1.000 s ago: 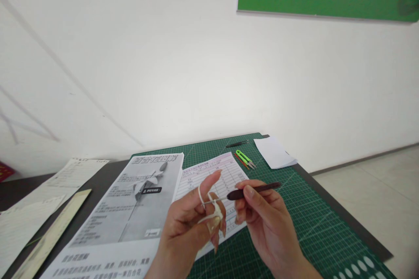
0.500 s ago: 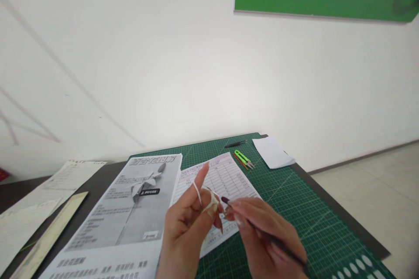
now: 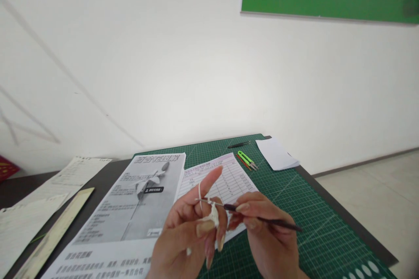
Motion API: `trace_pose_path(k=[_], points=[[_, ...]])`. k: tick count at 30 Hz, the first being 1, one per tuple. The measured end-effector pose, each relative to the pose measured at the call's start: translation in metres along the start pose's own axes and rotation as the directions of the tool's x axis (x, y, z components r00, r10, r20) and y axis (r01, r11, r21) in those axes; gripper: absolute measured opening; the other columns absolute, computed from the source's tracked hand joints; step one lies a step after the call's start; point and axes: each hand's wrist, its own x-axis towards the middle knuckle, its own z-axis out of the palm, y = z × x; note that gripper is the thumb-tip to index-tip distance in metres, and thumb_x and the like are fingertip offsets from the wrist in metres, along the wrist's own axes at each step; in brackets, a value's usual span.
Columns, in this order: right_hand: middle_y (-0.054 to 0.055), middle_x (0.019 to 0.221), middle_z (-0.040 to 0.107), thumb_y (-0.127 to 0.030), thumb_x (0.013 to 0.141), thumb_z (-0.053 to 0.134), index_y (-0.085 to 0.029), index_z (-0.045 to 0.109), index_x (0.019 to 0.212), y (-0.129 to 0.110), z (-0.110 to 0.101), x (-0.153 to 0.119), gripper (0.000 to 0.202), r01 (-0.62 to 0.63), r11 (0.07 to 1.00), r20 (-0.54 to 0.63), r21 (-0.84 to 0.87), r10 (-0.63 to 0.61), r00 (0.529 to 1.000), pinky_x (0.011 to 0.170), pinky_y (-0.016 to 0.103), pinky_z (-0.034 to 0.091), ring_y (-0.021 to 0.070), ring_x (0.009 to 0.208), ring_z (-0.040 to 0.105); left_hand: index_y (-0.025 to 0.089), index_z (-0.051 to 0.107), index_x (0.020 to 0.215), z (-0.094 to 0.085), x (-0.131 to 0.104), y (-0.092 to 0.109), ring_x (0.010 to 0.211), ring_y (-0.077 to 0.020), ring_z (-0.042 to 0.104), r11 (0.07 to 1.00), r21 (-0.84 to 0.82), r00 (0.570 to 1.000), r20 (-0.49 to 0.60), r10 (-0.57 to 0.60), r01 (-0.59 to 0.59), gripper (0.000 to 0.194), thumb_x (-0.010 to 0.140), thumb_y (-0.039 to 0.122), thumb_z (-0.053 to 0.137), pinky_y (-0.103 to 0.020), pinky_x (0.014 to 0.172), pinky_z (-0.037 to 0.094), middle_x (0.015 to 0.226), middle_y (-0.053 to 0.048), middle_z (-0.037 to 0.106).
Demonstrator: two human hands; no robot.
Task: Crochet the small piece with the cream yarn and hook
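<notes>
Between thumb and fingers, my left hand (image 3: 186, 231) pinches a small piece of white crochet work (image 3: 213, 217). White yarn (image 3: 199, 194) loops round its raised index finger. A crochet hook (image 3: 275, 223) with a dark handle is gripped in my right hand (image 3: 270, 239) like a pen. Its thin metal shaft points left, passes above the crochet piece and reaches the yarn by the left index finger. Both hands are over a printed table sheet (image 3: 238, 178) on the green cutting mat (image 3: 321, 213).
Green thread snips (image 3: 247, 160) lie beyond the hands, near dark tweezers (image 3: 238, 144) and white paper (image 3: 275, 153). To the left are a printed flower sheet (image 3: 108, 226), a pale strip (image 3: 55, 231) and handwritten papers (image 3: 62, 183). A white wall (image 3: 163, 52) rises behind the table.
The hook has turned to lie flatter, and its metal shaft now stretches left across to the yarn. My left index finger has tilted to the right. The view has shifted slightly.
</notes>
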Motion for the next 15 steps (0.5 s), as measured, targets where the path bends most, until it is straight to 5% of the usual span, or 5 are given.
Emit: trace_pose_path(k=[5, 15], points=[[0.002, 0.074, 0.069, -0.027, 0.080, 0.072, -0.023, 0.076, 0.084, 0.001, -0.001, 0.004, 0.007, -0.282, 0.914, 0.015, 0.291, 0.290, 0.957, 0.054, 0.023, 0.057, 0.0128, 0.060, 0.066, 0.025, 0.068, 0.118, -0.004, -0.003, 0.006, 0.049, -0.0081, 0.048, 0.993, 0.080, 0.996, -0.004, -0.085, 0.085, 0.049, 0.070, 0.018, 0.073, -0.017, 0.038, 0.030, 0.061, 0.000, 0.059], [0.000, 0.065, 0.064, -0.026, 0.081, 0.070, -0.018, 0.074, 0.079, -0.010, 0.002, 0.010, 0.009, -0.324, 0.848, 0.059, 0.419, 0.330, 0.942, 0.050, 0.018, 0.057, 0.0089, 0.053, 0.063, 0.021, 0.069, 0.117, -0.011, -0.005, 0.006, 0.044, -0.0095, 0.045, 0.973, 0.216, 0.992, 0.077, -0.095, 0.077, 0.047, 0.071, 0.027, 0.073, -0.023, 0.046, 0.034, 0.046, 0.003, 0.048]])
